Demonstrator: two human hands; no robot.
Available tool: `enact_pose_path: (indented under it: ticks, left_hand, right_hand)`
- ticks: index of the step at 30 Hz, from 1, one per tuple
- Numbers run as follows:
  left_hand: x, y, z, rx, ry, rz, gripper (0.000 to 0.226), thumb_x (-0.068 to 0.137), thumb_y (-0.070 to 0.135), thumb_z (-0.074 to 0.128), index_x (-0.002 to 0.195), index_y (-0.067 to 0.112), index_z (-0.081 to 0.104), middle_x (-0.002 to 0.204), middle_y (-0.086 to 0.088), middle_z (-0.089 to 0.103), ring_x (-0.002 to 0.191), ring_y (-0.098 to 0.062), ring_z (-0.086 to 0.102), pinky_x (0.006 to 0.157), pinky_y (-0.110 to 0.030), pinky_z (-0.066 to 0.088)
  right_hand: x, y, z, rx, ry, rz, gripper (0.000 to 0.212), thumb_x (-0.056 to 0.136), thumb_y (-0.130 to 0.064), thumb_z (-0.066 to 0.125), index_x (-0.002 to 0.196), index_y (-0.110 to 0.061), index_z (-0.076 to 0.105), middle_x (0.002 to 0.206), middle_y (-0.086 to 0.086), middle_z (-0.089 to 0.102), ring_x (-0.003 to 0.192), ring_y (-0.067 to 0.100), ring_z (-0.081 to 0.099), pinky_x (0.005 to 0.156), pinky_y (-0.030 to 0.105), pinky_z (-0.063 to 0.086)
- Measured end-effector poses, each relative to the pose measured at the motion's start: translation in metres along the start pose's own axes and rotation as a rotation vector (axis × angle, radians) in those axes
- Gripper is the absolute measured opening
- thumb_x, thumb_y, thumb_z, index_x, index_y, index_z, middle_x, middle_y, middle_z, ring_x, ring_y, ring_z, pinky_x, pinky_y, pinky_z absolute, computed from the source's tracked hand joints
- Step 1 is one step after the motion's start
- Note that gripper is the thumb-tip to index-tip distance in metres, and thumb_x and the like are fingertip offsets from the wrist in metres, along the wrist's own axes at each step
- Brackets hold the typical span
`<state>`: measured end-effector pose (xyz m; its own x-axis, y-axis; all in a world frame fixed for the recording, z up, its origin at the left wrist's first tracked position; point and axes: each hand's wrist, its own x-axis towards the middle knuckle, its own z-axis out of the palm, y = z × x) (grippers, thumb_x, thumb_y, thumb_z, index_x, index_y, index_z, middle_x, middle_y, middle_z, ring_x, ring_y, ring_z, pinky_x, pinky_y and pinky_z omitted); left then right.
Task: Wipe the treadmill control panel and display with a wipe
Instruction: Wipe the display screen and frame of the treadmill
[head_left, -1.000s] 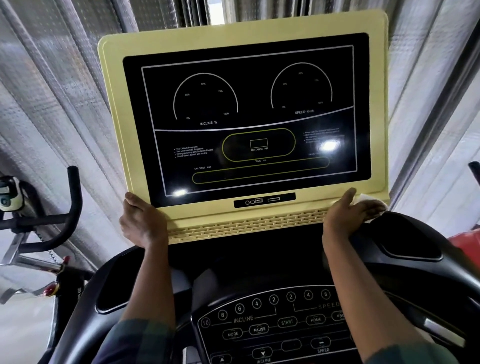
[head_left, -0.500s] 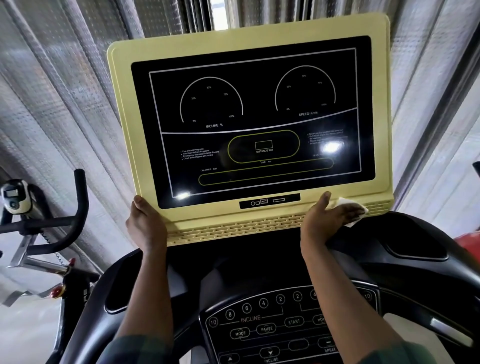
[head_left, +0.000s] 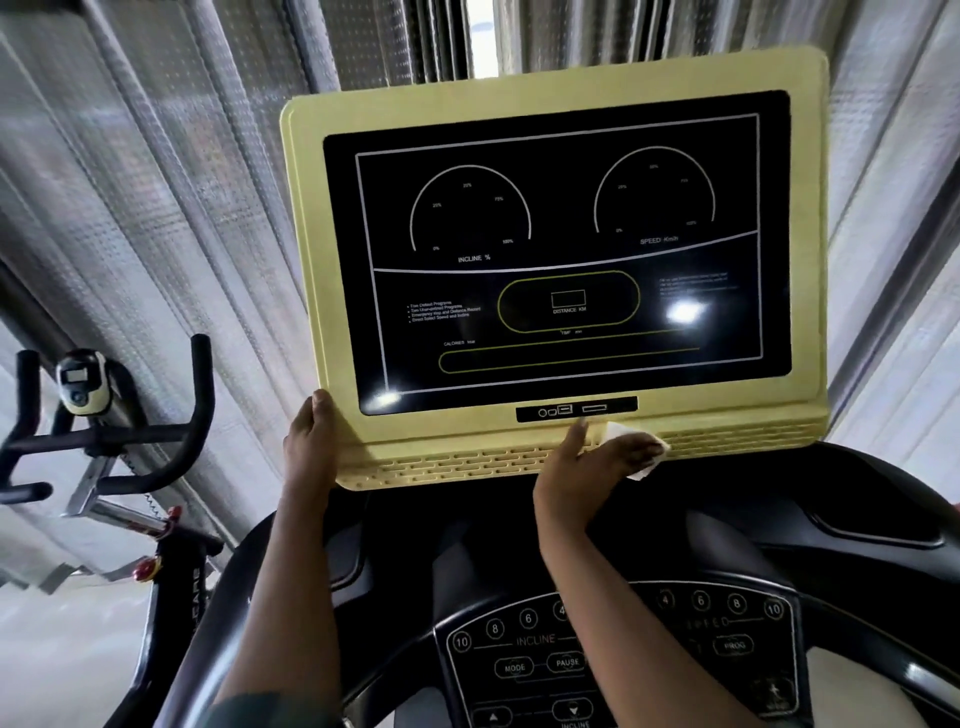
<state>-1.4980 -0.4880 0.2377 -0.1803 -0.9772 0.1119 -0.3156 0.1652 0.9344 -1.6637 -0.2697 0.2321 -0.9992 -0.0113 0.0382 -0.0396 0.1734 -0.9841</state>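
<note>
White wipe (head_left: 623, 432) is under the right hand (head_left: 587, 467): fingers laid flat over it, pressing it onto the vent grille (head_left: 457, 462), thumb up toward the port strip (head_left: 576, 410). Flat press, not a clench. Wipe location: bottom edge of the yellow housing (head_left: 810, 260), right of centre, just below the port strip.

Left hand (head_left: 309, 447) grips the housing's lower-left corner, thumb on the front edge, fingers wrapped out of sight behind. Looks like bracing.

Progress, my read only:
- Bottom strip: pass underway. The grille between the two hands looks like what's left of it.
- Display (head_left: 561, 249): two glare spots, no streaks or smears I can make out. Can't tell if it's been wiped.
- Control panel (head_left: 540, 654) (INCLINE, MODE, PAUSE keys): both forearms cross above it, wipe well apart from it. Probably not yet done.

So partway at best; the panel, and possibly the glass, remain.

Surroundings: exercise bike (head_left: 104, 431) off to the left, ribbed silver wall (head_left: 156, 208) behind the housing.
</note>
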Motion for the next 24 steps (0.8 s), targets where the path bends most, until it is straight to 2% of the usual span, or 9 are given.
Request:
enact_pose_path:
  ticks: [2,4,7,10,13,17,19,21,24]
  left_hand:
    - [0.004,-0.003,-0.007,-0.009,-0.049,0.006,0.051,0.095,0.065,0.033,0.116,0.034,0.067,0.123,-0.010,0.064,0.118,-0.032,0.054,0.100,-0.044,0.042]
    - [0.006,-0.004,-0.014,-0.037,-0.121,0.027,0.043,0.089,0.070,0.037,0.095,0.042,0.068,0.107,-0.007,0.068,0.104,-0.026,0.059,0.090,-0.043,0.046]
    - [0.009,-0.006,-0.020,-0.137,-0.233,0.024,0.042,0.088,0.066,0.044,0.092,0.034,0.070,0.096,-0.010,0.070,0.089,-0.026,0.063,0.088,-0.050,0.052]
    - [0.013,-0.008,-0.022,-0.240,-0.296,0.008,0.032,0.099,0.049,0.048,0.092,0.030,0.072,0.086,-0.005,0.070,0.084,-0.024,0.065,0.073,-0.036,0.057]
    - [0.015,-0.011,-0.026,-0.292,-0.356,-0.005,0.030,0.103,0.042,0.048,0.097,0.026,0.073,0.089,-0.004,0.071,0.085,-0.021,0.067,0.072,-0.030,0.058]
    - [0.010,-0.018,-0.032,-0.320,-0.443,-0.008,0.029,0.104,0.041,0.047,0.102,0.029,0.074,0.091,-0.005,0.071,0.089,-0.020,0.068,0.076,-0.028,0.056]
    - [0.010,-0.021,-0.034,-0.336,-0.486,0.000,0.030,0.103,0.042,0.049,0.108,0.025,0.073,0.102,-0.008,0.074,0.098,-0.024,0.070,0.081,-0.030,0.057]
    - [0.011,-0.023,-0.035,-0.344,-0.533,-0.006,0.034,0.099,0.047,0.052,0.112,0.024,0.073,0.111,-0.012,0.073,0.106,-0.026,0.070,0.087,-0.034,0.057]
    - [0.011,-0.022,-0.039,-0.367,-0.570,-0.023,0.038,0.091,0.054,0.057,0.106,0.025,0.076,0.112,-0.014,0.073,0.107,-0.027,0.069,0.085,-0.031,0.057]
  right_hand:
    - [-0.036,0.007,0.016,0.037,-0.125,-0.081,0.081,0.105,-0.028,0.048,0.154,0.011,-0.004,0.163,0.030,-0.011,0.155,0.036,-0.012,0.127,0.040,-0.002]
    - [-0.058,0.013,0.025,0.045,-0.219,-0.125,0.081,0.104,-0.028,0.048,0.155,0.008,-0.005,0.164,0.026,-0.013,0.155,0.032,-0.015,0.128,0.041,0.001]
    - [-0.051,0.013,0.029,0.008,-0.162,-0.120,0.081,0.105,-0.026,0.048,0.155,0.007,-0.006,0.164,0.025,-0.015,0.154,0.033,-0.015,0.128,0.042,0.001]
    - [-0.054,0.009,0.034,-0.063,-0.112,-0.094,0.083,0.104,-0.028,0.049,0.155,0.008,-0.007,0.164,0.026,-0.015,0.155,0.036,-0.013,0.128,0.042,0.002]
    - [-0.097,0.011,0.051,-0.102,-0.258,-0.173,0.086,0.104,-0.034,0.048,0.156,0.004,-0.009,0.165,0.022,-0.017,0.155,0.030,-0.016,0.128,0.041,0.001]
    - [-0.128,0.020,0.068,-0.219,-0.334,-0.258,0.087,0.103,-0.043,0.043,0.157,0.001,-0.009,0.165,0.019,-0.019,0.155,0.026,-0.017,0.120,0.020,-0.015]
    - [-0.132,0.025,0.070,-0.339,-0.342,-0.297,0.088,0.103,-0.045,0.041,0.157,-0.001,-0.012,0.165,0.017,-0.020,0.155,0.026,-0.017,0.122,0.024,-0.013]
    - [-0.145,0.033,0.073,-0.453,-0.394,-0.411,0.089,0.102,-0.049,0.039,0.157,-0.005,-0.014,0.165,0.014,-0.023,0.155,0.024,-0.019,0.127,0.032,-0.004]
    - [-0.172,0.043,0.087,-0.551,-0.513,-0.593,0.088,0.100,-0.053,0.035,0.157,-0.012,-0.019,0.165,0.006,-0.027,0.153,0.018,-0.023,0.128,0.034,0.000]
